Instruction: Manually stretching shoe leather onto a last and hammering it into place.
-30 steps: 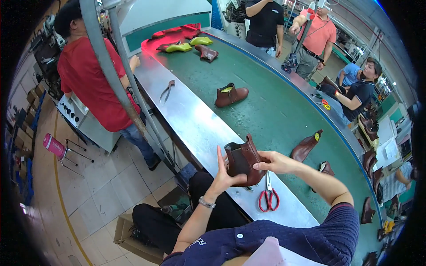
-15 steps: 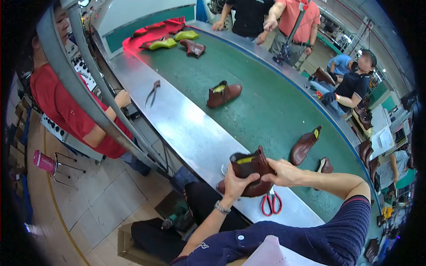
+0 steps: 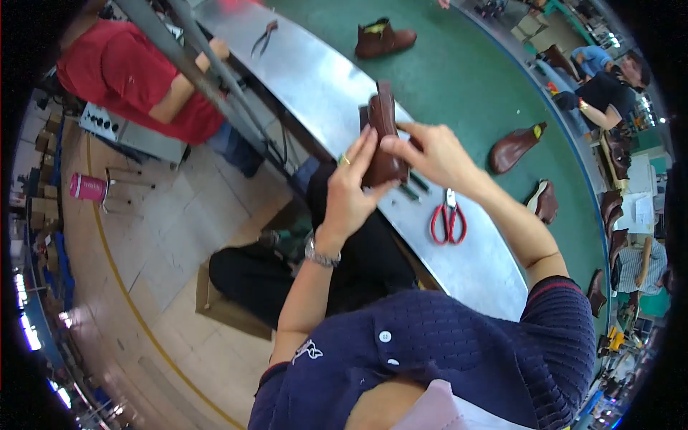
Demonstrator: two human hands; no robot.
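Observation:
A brown leather ankle boot (image 3: 385, 154) is held between my two hands above the metal table edge. My left hand (image 3: 350, 188) presses along its near left side, the fingers stretched up over the leather. On the other side my right hand (image 3: 436, 152) grips the boot, thumb against its surface and the remaining fingers partly hidden. Red-handled scissors (image 3: 448, 222) lie on the metal strip to the right of the boot. Beside them, two thin dark green bars (image 3: 414, 188) show partly under the boot and right hand.
The green conveyor belt (image 3: 459, 79) carries several more brown boots, including an upright one (image 3: 385, 39) and one lying down (image 3: 516, 148). Pincers (image 3: 265, 39) rest on the metal ledge (image 3: 315, 68). A person in red (image 3: 136, 79) sits at left behind grey posts (image 3: 183, 64). A cardboard box (image 3: 236, 308) stands below.
My view has tilted down. The boot has turned, its shaft now upright and narrow to my view, and my left hand has shifted from gripping its front to lying along its side.

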